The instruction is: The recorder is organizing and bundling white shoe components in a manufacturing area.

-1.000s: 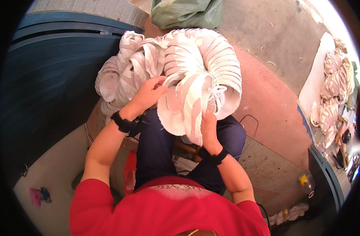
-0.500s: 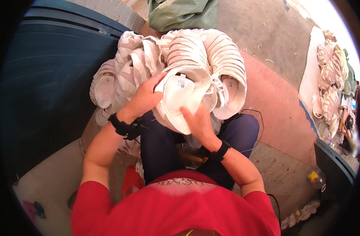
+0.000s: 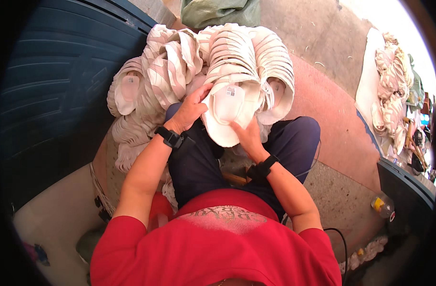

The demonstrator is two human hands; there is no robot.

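White shoe sole (image 3: 227, 112) on lap over the knees, clamped by both hands: left hand (image 3: 191, 110) on its left edge, right hand (image 3: 246, 136) at lower right. Sole stacks (image 3: 249, 52) crowd in beyond it; blue bin (image 3: 46, 86) hems left; open floor (image 3: 332, 114) right.

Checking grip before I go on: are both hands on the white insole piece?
Yes, the left hand grips its upper left edge and the right hand holds the lower right edge of the insole.

My left hand (image 3: 191, 110) covers the insole's (image 3: 226, 117) left edge, my right fingertips (image 3: 238, 126) slip under it, and the far-right pile (image 3: 392, 95) is blurry.
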